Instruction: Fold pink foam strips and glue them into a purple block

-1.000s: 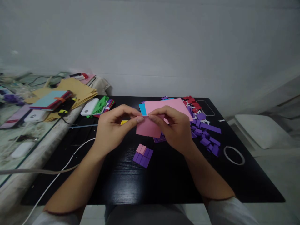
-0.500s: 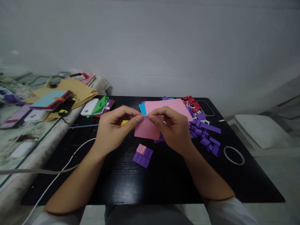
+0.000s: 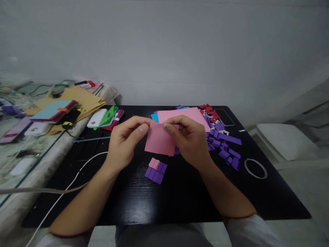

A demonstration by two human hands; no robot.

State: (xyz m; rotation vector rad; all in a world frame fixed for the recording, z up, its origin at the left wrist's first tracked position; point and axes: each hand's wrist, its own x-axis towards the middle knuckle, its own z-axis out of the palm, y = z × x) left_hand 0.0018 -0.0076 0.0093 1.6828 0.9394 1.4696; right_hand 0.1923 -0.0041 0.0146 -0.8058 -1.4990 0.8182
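A small piece of pink paper (image 3: 160,140) is held up above the black table, its top edge pinched by both hands. My left hand (image 3: 125,140) grips its upper left corner between thumb and forefinger. At the upper right, my right hand (image 3: 191,140) pinches the same edge, thumb in front. Below the paper lies a small block of folded paper pieces (image 3: 156,175), purple with a pink part at its upper left. Behind my right hand rests a larger pink sheet (image 3: 190,113) on top of a blue sheet (image 3: 155,117).
Purple folded pieces (image 3: 226,151) and red pieces (image 3: 210,111) are heaped at the right of the table (image 3: 195,202). A white ring (image 3: 255,168) lies nearby. At left are green paper strips (image 3: 109,116), a white device (image 3: 97,118) and a white cable (image 3: 74,181).
My left hand has shifted slightly left along the paper's top edge, its thumb now at the corner. The pink paper tilts a little differently and shows more of its upper edge.
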